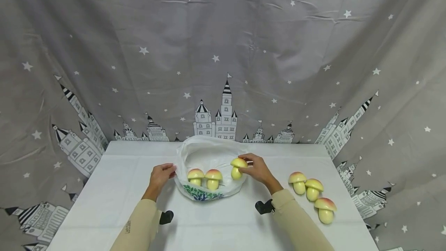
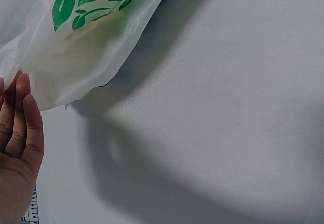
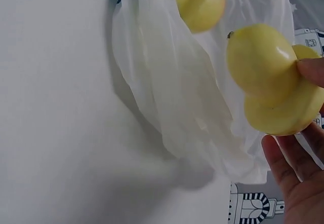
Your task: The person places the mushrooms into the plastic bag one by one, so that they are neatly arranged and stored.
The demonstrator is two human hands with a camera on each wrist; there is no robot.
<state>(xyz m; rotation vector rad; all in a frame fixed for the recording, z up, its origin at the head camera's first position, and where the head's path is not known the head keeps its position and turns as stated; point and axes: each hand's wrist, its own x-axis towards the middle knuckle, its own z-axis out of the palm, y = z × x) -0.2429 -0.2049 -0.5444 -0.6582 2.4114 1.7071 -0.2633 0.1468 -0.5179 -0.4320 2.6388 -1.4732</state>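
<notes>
A white plastic bag (image 1: 209,150) with a green and blue leaf print lies with its mouth spread wide. Inside it, side by side, are two toy mushrooms, one on the left (image 1: 196,176) and one on the right (image 1: 213,179). My left hand (image 1: 162,175) pinches the bag's left edge between thumb and fingers, as the left wrist view also shows. Over the bag's right side, my right hand (image 1: 257,168) holds another yellow toy mushroom (image 3: 263,62) by its cap and stem. Part of that cap is hidden behind the thumb.
Several more toy mushrooms stand to the right on the white-covered table (image 1: 223,227): a rear one (image 1: 297,182), a middle one (image 1: 314,189) and a front one (image 1: 325,210). A grey curtain (image 1: 223,30) with stars and castles hangs behind the table.
</notes>
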